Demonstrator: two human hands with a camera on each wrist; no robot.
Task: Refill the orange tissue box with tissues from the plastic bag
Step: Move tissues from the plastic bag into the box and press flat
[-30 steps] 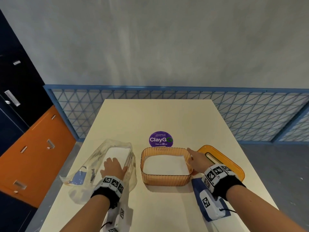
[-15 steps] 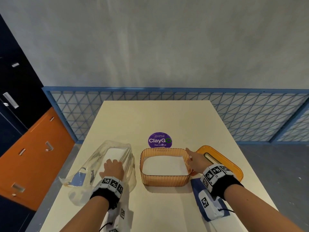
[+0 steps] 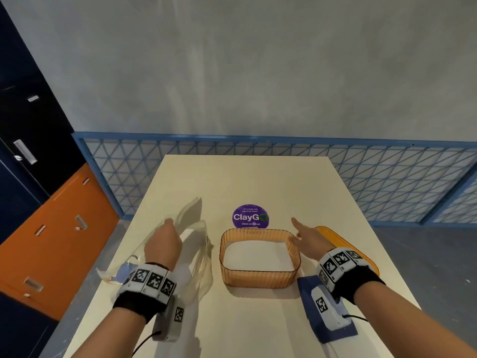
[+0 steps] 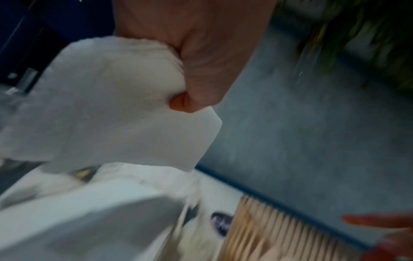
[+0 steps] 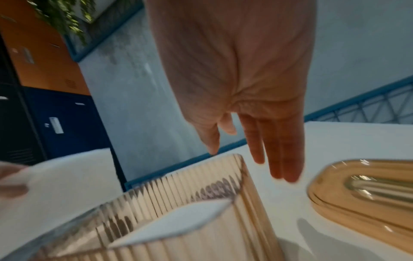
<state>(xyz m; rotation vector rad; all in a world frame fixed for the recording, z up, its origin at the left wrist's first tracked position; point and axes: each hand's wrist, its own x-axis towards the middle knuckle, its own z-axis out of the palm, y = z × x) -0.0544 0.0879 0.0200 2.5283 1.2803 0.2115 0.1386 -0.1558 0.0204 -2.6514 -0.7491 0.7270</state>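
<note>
The left hand (image 3: pixel 162 245) holds a wad of white tissues (image 4: pixel 116 113) in a closed grip above the plastic bag (image 3: pixel 198 257). The right hand (image 3: pixel 308 239) hovers with fingers straight, grip wide, over the right rim of the orange tissue box (image 3: pixel 259 279), which sits mid-tabletop (image 3: pixel 258 177) with tissues inside; its lid (image 3: pixel 335 235) lies just right.

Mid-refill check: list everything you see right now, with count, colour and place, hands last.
Ribbed orange tissue box: one, open, table centre, white tissues inside.
Orange slotted lid: one, right of the box.
Clear plastic bag: one, left of the box.
White tissue wad: one, gripped in the left hand.
Purple round sticker: one, behind the box.
Cream table: one.
Left hand: over the bag, gripping tissues.
Right hand: fingers straight, beside the box's right rim.
</note>
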